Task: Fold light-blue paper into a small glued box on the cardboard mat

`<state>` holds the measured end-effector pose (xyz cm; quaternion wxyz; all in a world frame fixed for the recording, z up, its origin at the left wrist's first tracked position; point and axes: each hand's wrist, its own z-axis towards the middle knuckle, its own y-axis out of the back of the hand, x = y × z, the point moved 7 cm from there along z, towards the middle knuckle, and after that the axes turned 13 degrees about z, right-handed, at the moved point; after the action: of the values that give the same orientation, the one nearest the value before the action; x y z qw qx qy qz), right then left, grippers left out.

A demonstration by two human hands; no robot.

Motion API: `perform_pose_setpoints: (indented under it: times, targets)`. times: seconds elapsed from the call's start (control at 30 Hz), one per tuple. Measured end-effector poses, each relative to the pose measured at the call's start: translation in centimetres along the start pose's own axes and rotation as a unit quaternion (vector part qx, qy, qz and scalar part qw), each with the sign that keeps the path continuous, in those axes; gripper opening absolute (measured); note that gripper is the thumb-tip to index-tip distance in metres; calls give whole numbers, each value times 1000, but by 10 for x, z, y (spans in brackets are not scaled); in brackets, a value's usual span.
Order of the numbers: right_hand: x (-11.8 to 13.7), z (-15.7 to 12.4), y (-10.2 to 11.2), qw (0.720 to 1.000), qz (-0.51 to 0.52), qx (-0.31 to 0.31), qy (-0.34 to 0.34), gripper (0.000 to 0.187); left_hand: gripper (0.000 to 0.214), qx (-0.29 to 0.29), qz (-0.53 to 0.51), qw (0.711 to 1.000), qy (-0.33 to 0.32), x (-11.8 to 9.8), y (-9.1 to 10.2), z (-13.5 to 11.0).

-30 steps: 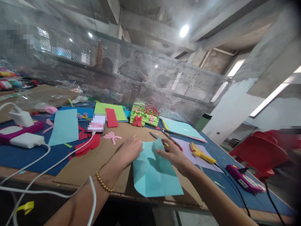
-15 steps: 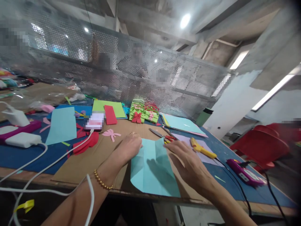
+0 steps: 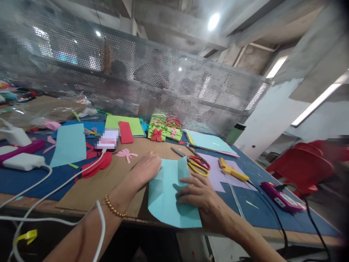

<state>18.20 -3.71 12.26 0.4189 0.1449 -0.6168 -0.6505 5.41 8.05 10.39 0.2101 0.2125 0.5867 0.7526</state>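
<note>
A creased sheet of light blue paper (image 3: 169,203) lies at the table's front edge with folded flaps along its upper part. My left hand (image 3: 148,167) is closed on its upper left corner, fingers curled in. A gold bead bracelet (image 3: 113,209) circles that wrist. Over the sheet's right side, my right hand (image 3: 200,193) has its fingers stretched out and apart, near or touching the paper; its thumb is hidden. Just beyond this hand lie scissors (image 3: 200,169) with yellow and red handles. A yellow glue gun (image 3: 233,171) rests farther right on lilac paper (image 3: 214,178).
Brown cardboard (image 3: 109,187) lies beneath the work. At the back stand small green paper bags (image 3: 158,134) with bows. A phone (image 3: 107,140) with a white cable, a pink paper bow (image 3: 127,154), a paper stack (image 3: 212,143) and a purple power strip (image 3: 282,198) surround it.
My right hand has moved left and down from the sheet's upper right corner onto its right side. The scissors' handles now show more. My left hand stays at its corner.
</note>
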Motion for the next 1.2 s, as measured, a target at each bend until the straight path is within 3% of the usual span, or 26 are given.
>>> perform_pose_setpoints:
  times: [0.13, 0.27, 0.37, 0.5, 0.6, 0.83, 1.2]
  targets:
    - [4, 5, 4, 1000, -10, -26, -7, 30, 24, 2, -1, 1000, -2, 0, -1, 0]
    - [-17, -3, 11, 982, -28, -171, -78, 72, 25, 2, 1, 1000, 4, 0, 1, 0]
    - [-39, -5, 11, 959, 19, -248, -139, 67, 24, 1, 3, 1000, 8, 0, 0, 1]
    - [-46, 17, 9, 965, 75, -228, -103, 39, 23, -7, 3, 1000, 9, 0, -2, 2]
    - [-49, 36, 8, 971, 79, -216, -70, 35, 24, -11, 3, 1000, 9, 0, -3, 2]
    - [-80, 55, -11, 979, 49, -186, -72, 24, 23, -9, 6, 1000, 6, 0, -7, 4]
    - [-70, 58, -10, 980, 2, -191, -56, 18, 24, -12, 13, 1000, -5, -1, -11, 8]
